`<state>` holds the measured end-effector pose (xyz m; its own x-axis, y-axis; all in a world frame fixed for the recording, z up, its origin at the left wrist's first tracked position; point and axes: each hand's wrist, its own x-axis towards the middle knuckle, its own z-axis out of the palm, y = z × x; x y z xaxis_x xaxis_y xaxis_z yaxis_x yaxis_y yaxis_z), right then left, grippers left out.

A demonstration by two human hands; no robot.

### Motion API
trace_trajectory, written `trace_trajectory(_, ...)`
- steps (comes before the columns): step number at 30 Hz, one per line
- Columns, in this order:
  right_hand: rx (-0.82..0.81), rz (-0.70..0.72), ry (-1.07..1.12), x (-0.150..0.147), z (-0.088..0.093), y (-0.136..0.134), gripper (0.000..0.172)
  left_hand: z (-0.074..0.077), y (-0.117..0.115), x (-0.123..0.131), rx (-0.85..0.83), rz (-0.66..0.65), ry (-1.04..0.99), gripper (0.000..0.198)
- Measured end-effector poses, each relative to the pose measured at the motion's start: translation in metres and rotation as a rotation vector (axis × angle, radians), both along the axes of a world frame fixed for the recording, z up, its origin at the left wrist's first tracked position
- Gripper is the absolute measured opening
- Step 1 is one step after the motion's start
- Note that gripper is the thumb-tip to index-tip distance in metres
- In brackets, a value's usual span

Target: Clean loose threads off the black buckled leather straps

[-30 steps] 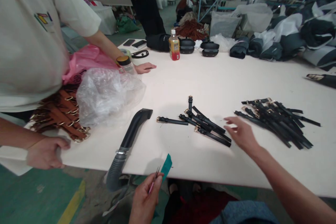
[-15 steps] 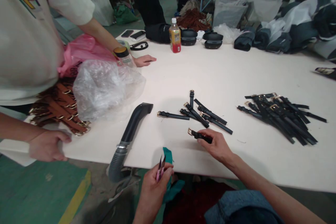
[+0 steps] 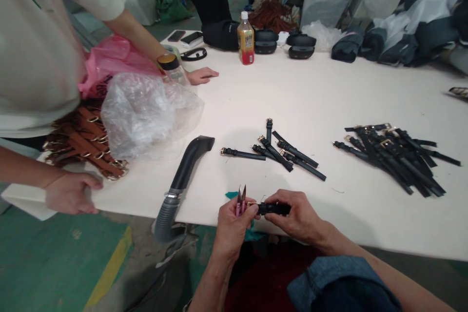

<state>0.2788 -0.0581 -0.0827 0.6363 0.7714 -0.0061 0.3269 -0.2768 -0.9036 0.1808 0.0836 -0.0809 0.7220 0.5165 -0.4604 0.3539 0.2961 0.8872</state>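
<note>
At the table's near edge my right hand [image 3: 298, 217] grips a short black strap [image 3: 272, 208] with a gold buckle. My left hand [image 3: 232, 226] is closed on pink thread snips [image 3: 241, 197] whose blades point up, and its fingertips touch the strap's buckle end. A scrap of teal cloth [image 3: 231, 196] shows behind that hand. A small group of black straps [image 3: 281, 151] lies just beyond on the white table [image 3: 329, 87]. A bigger pile of black straps [image 3: 397, 156] lies to the right.
A black suction hose [image 3: 183, 180] hangs over the near edge at left. A person in a cream shirt [image 3: 40, 44] leans on the table by clear plastic [image 3: 146, 112], a pink bag [image 3: 109, 61] and brown straps [image 3: 84, 144]. A drink bottle [image 3: 245, 45] stands at the back.
My right hand picked one strap from the small group and drew it back to the near edge. My left hand rose with the snips to meet it.
</note>
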Motion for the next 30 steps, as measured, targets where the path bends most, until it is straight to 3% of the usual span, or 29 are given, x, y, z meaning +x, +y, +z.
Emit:
trace_trajectory(3,-0.035,-0.047,0.001,-0.001,0.001,-0.002,0.011,-0.005,0.004,-0.004,0.041,-0.017,0.000,0.023)
trace_trajectory(8,-0.268,-0.009,-0.052,0.008,0.001,-0.008,0.009,-0.010,0.015,-0.012,0.198,0.018,0.009,0.019)
trace_trajectory(10,-0.307,0.026,-0.044,0.011,-0.001,-0.009,0.009,-0.011,0.018,-0.014,0.254,-0.027,0.001,0.018)
trace_trajectory(13,-0.282,0.134,-0.053,0.012,-0.006,-0.007,0.012,-0.012,0.016,-0.011,0.303,-0.149,-0.023,0.016)
trace_trajectory(19,-0.183,0.228,0.000,0.014,-0.015,-0.003,0.014,-0.022,0.008,-0.005,0.309,-0.175,-0.088,0.015)
trace_trajectory(23,-0.144,0.134,-0.088,0.018,-0.034,-0.005,0.019,-0.035,0.011,-0.005,0.355,-0.146,-0.114,0.029)
trace_trajectory(30,-0.061,-0.071,-0.334,0.014,-0.079,-0.005,0.023,-0.051,0.019,-0.013,0.478,-0.191,0.082,0.035)
